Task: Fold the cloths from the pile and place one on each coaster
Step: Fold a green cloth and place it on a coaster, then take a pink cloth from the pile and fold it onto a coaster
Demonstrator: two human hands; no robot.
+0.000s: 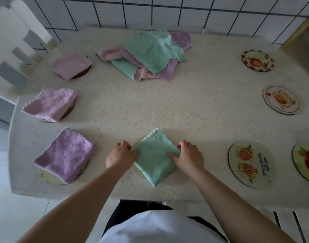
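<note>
A folded mint-green cloth (155, 155) lies cornerwise on a round coaster (137, 170) near the table's front edge. My left hand (120, 155) pinches its left corner and my right hand (189, 155) pinches its right corner. A loose pile of green, pink and purple cloths (150, 55) sits at the back middle. On the left, three folded purple and pink cloths (66, 155) (50, 103) (71, 64) each cover a coaster.
Several bare picture coasters lie along the right side (249, 165) (281, 99) (257, 60), one more at the right edge (306, 162). The cream tablecloth (167, 106) covers the table. A tiled wall (167, 11) stands behind, and the floor drops off at the left.
</note>
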